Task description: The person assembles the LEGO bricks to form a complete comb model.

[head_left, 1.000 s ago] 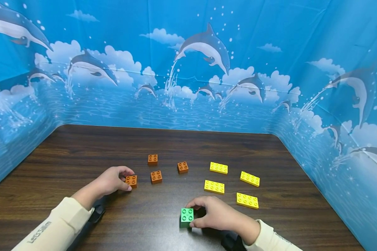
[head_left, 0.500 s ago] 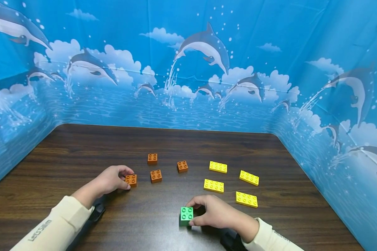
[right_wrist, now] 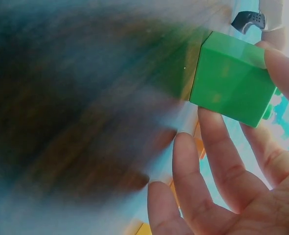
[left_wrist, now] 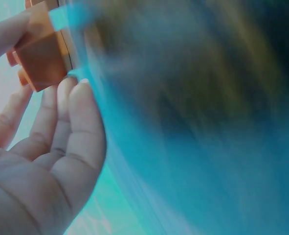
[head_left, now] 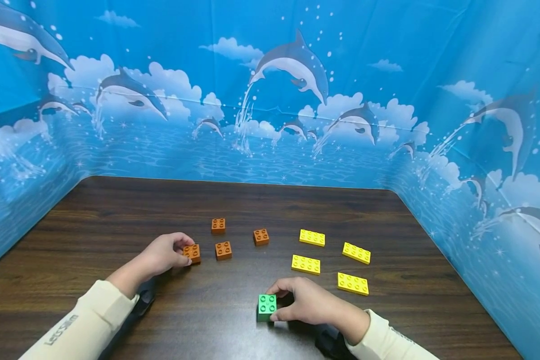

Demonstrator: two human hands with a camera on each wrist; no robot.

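My left hand [head_left: 164, 255] pinches an orange-brown 2x2 toy brick [head_left: 192, 253] between thumb and fingers, with its studs facing up. In the left wrist view this brick [left_wrist: 44, 58] sits close over the tabletop, the thumb on one side and fingertips on the other. My right hand [head_left: 308, 302] holds a green 2x2 brick [head_left: 267, 307] near the front of the table, gripping it by two opposite sides. Seen from the right wrist, the green brick [right_wrist: 232, 81] is a tall block with its base right at the table surface.
Three more orange-brown bricks, one nearest the held one [head_left: 223, 251], one farther back [head_left: 218, 226] and one to the right [head_left: 261, 237], lie on the dark wood table [head_left: 162, 200]. Several flat yellow 2x4 bricks [head_left: 353, 284] lie at the right. A dolphin-print curtain [head_left: 270, 165] borders the table.
My left hand has shifted slightly to the right with the orange-brown brick in its fingers. The right hand holds the green brick in the same place.
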